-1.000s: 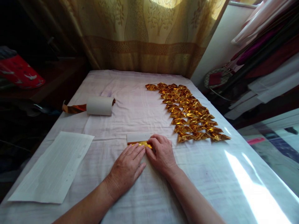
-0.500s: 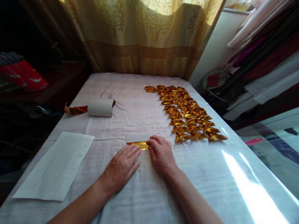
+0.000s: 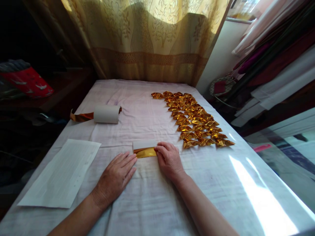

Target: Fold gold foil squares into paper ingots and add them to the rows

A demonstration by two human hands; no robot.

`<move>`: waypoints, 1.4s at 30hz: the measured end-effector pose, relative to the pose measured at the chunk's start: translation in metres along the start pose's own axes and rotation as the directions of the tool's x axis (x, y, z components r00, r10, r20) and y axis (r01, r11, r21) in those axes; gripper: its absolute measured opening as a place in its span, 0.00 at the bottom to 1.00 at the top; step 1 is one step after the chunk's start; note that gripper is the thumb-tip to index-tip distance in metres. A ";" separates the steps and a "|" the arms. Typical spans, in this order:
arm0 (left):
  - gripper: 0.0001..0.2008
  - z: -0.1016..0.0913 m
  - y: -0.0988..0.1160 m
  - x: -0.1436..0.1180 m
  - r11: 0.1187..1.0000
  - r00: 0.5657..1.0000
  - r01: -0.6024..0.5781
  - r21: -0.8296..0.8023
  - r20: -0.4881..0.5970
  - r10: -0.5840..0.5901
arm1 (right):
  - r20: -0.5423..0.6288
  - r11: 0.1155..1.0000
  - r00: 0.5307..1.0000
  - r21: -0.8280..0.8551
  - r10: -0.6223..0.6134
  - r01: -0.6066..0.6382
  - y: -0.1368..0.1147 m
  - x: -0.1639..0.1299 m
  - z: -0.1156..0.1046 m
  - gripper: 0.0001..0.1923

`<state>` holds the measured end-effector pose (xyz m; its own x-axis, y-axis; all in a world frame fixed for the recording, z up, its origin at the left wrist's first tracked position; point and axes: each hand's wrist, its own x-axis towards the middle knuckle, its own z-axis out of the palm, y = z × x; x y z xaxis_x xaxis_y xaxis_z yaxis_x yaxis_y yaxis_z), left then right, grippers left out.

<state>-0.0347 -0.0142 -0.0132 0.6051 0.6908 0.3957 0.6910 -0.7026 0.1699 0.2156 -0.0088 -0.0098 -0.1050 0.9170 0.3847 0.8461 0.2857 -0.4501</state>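
Observation:
A small folded strip of gold foil paper [image 3: 145, 152] with a white flap lies on the white cloth near the table's middle. My right hand [image 3: 169, 160] presses its fingertips on the strip's right end. My left hand [image 3: 115, 177] lies flat on the cloth, fingers apart, its tips at the strip's lower left corner. To the right and behind, several folded gold foil pieces [image 3: 194, 122] lie in rows.
A white roll with a gold foil tail [image 3: 106, 113] lies at the back left. A stack of white sheets [image 3: 61, 173] rests at the front left. A curtain hangs behind the table [image 3: 157, 203]. Shelves with rolled materials stand at the right.
My left hand has slid to the left along the cloth, off the strip, uncovering more gold foil. My right hand has stayed on the strip's right end.

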 end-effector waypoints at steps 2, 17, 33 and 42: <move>0.17 0.000 0.001 0.001 1.000 1.000 0.004 0.007 -0.005 -0.004 | -0.036 0.996 0.998 -0.064 -0.058 0.055 -0.008 -0.002 -0.001 0.11; 0.17 -0.006 0.001 0.003 0.997 0.999 0.023 0.071 0.026 -0.025 | 0.472 0.983 0.876 -0.094 -0.097 0.160 -0.011 -0.018 -0.013 0.30; 0.16 -0.018 -0.012 0.010 0.981 0.991 0.115 0.159 -0.091 -0.101 | 0.388 0.978 0.914 -0.116 -0.116 0.173 -0.003 -0.024 -0.012 0.30; 0.03 0.003 0.006 0.045 0.978 0.976 0.201 -0.057 -0.074 -0.205 | 0.193 0.979 0.966 -0.079 -0.172 0.190 0.001 -0.028 -0.015 0.23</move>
<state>-0.0015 0.0132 0.0031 0.4200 0.8054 0.4182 0.7748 -0.5582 0.2970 0.2273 -0.0384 -0.0087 -0.3478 0.8903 0.2938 0.8493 0.4319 -0.3035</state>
